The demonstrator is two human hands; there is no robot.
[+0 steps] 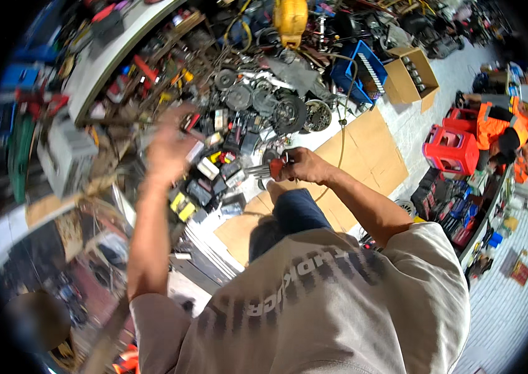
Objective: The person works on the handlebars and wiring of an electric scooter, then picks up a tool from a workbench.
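Observation:
My right hand (306,166) is closed around a red-bodied tool (277,167) with several thin metal prongs fanning out to the left, much like a folding hex key set. My left hand (170,146) is reached forward over the left side of the pile, smeared by motion. Its fingers cannot be made out. Beside it lies a small red and dark item (191,121); whether the hand touches it is unclear. Between and below the hands sit several battery-like blocks, some black, one with yellow patches (183,207), and a pale one (208,168).
Wheels (289,114) and metal parts heap up ahead. At the far right stand a blue crate (346,73) and an open cardboard box (423,93). Flattened cardboard (370,146) covers the floor, crossed by a hose. Red stools (451,149) stand near people in orange vests (498,128).

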